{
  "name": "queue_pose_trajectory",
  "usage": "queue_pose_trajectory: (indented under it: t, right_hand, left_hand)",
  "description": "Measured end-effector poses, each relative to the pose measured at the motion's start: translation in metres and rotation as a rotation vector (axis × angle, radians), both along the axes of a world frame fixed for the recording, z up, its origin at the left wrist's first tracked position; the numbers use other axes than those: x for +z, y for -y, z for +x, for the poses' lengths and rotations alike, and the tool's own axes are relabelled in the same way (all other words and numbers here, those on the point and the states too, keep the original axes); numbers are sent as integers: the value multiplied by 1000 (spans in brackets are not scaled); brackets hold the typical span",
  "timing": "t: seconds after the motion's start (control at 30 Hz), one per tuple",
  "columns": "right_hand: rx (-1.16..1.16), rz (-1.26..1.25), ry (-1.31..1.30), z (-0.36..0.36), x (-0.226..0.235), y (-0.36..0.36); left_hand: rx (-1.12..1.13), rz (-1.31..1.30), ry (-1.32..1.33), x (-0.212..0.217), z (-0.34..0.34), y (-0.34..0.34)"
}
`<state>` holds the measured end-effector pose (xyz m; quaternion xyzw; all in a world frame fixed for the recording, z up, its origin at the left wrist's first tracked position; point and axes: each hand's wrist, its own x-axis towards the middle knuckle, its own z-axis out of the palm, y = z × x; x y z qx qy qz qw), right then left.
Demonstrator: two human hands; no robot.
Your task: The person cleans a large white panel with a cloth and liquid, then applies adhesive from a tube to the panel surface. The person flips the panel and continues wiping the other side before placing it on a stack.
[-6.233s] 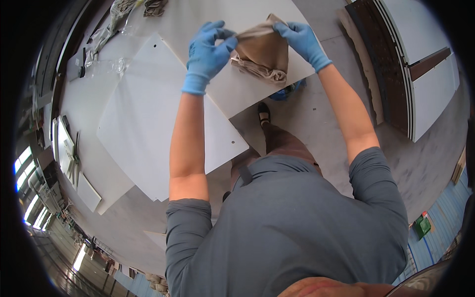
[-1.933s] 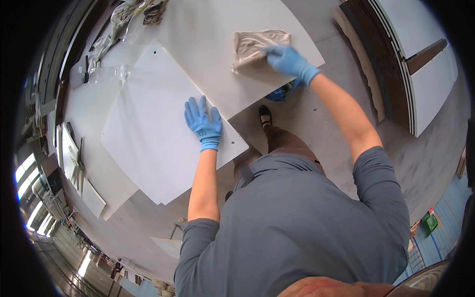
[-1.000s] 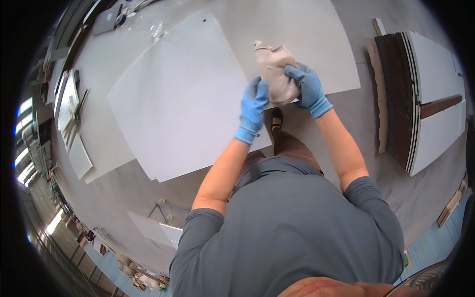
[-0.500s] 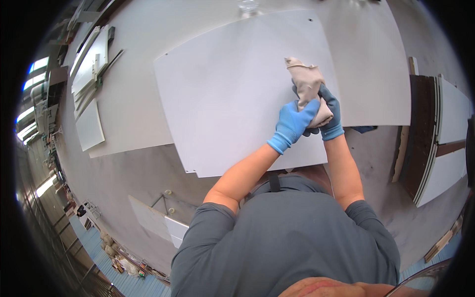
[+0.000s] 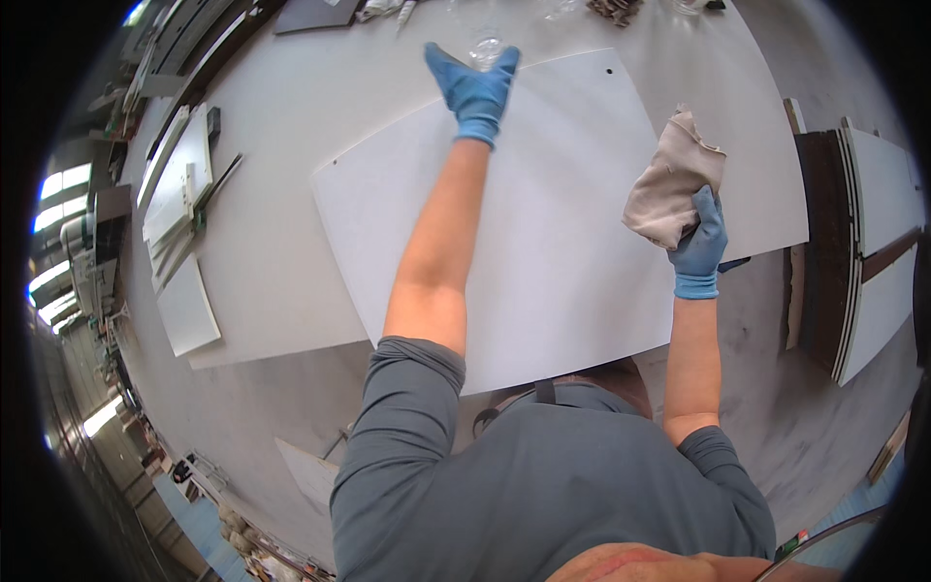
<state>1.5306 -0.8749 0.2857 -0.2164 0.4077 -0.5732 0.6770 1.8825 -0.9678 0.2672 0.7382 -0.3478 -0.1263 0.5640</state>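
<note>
- Workshop surroundings: a wide grey worktable [image 5: 272, 242] filled most of the view, with a stack of smaller white boards [image 5: 179, 194] along its left side and upright panels, white and dark, [image 5: 863, 252] leaning at the right.
- Work item: a large white panel [image 5: 543, 223] lay flat on the worktable directly in front of me, with a small drilled hole near its far right corner.
- Left hand: my left hand [image 5: 473, 87], in a blue glove, was stretched to the far edge of the white panel with the fingers spread and nothing gripped. I could not tell whether the palm pressed the board or hovered just over it.
- Right hand: my right hand [image 5: 700, 242], also gloved, was closed around a bunched beige cloth [image 5: 671, 189], held over the right part of the panel.
- Clear glass items [image 5: 485, 44] stood just beyond the panel's far edge, near my left fingertips.
- Handling, panel: I judged it stiff, smooth-faced and fairly heavy for its thinness; it was likely to slide on the table. It should be held by two opposite edges, not by a corner.
- Handling, cloth: soft, light and limp; a bunched grip in the fist suited it.
</note>
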Motion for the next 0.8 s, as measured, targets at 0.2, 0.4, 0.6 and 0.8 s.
queue_pose_trajectory:
  t: [0.2, 0.4, 0.6, 0.8]
  right_hand:
    - [-118, -138, -638, -16, -29, 50]
    - [192, -449, -1480, 66, -82, 115]
    - [186, -824, -1861, 191, -116, 108]
    - [232, -1299, -1559, 413, -131, 25]
  left_hand:
    - [8, 34, 211, -25, 30, -50]
    - [564, 766, 441, -58, 83, -346]
    - [730, 631, -413, -95, 64, -583]
    - [692, 218, -887, -99, 50, -592]
